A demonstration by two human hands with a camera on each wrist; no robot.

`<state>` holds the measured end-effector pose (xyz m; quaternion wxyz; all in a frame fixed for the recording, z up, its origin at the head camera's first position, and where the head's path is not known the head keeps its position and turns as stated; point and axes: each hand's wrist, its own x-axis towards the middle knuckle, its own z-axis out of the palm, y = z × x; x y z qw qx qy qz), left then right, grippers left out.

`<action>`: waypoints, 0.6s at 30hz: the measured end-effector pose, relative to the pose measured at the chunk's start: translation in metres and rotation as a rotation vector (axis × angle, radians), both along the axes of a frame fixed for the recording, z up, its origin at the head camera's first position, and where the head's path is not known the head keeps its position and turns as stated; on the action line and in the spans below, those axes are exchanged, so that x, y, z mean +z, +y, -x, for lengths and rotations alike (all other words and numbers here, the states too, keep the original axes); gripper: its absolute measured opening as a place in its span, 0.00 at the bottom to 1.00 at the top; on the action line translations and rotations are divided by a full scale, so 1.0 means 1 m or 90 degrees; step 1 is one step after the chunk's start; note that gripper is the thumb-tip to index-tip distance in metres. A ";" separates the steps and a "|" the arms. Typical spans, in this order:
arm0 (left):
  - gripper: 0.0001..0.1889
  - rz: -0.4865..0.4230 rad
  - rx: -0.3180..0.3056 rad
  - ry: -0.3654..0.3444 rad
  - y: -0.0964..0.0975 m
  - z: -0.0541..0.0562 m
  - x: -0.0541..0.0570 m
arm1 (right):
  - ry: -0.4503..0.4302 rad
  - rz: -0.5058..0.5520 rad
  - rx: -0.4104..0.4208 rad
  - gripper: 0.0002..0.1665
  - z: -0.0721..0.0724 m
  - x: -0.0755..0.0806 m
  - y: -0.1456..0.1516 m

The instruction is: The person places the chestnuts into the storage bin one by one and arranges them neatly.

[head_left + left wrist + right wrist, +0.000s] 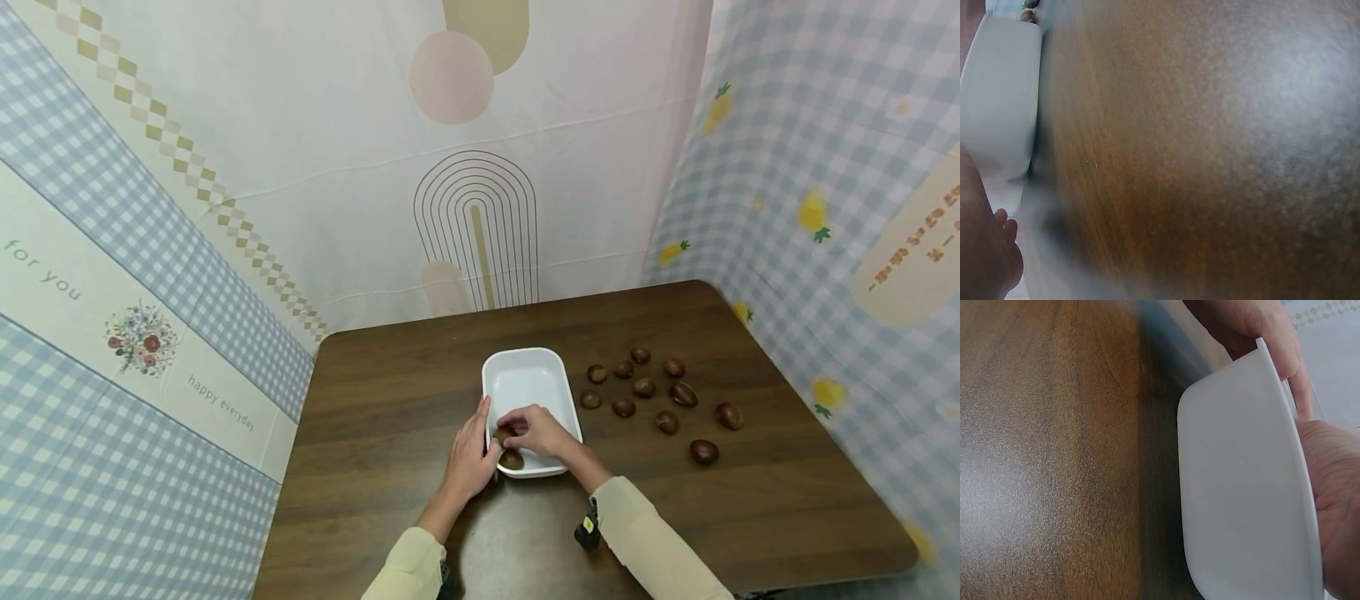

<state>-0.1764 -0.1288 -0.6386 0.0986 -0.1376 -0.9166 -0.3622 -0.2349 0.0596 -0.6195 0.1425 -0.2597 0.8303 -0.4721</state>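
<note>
Currently, we are watching the right hand (542, 432) working inside a white, rounded rectangular tray (528, 379), at its near left corner. Its fingers are curling in a narrow pinch about a glossy brown chestnut (503, 434), partly hidden by them, while another brown chestnut (512, 460) is lying just nearer in the same corner. The left hand (470, 457) is resting along the tray's left rim, its fingers nearly straight and its thumb near that corner. Eleven loose brown chestnuts (644, 387) are lying to the right of the tray on the dark wood-grain table (390, 400).

We are judging the step in hand to be setting chestnuts into the tray; the next move seems to be calling for a gentle loosening of the right fingers, the left hand steadying the rim.

As for writing, we are reading "for you" and "happy everyday" on the blue-and-white checked cloth (90, 500) at left. The orange lettering (915, 237) at right is defeating us, and we are finding no brand on the tray.
</note>
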 end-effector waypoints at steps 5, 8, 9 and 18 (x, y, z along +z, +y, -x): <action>0.41 0.002 0.000 0.003 0.000 0.000 -0.001 | 0.000 0.005 0.008 0.17 0.000 0.000 0.000; 0.41 0.002 0.000 0.007 0.000 0.000 -0.001 | 0.005 0.009 0.010 0.17 0.000 0.000 0.001; 0.41 0.002 0.000 0.009 0.000 0.000 -0.001 | 0.007 0.012 0.010 0.18 0.000 0.001 0.001; 0.41 0.007 0.002 0.016 0.000 0.001 -0.003 | 0.022 0.075 -0.018 0.19 0.004 0.011 0.009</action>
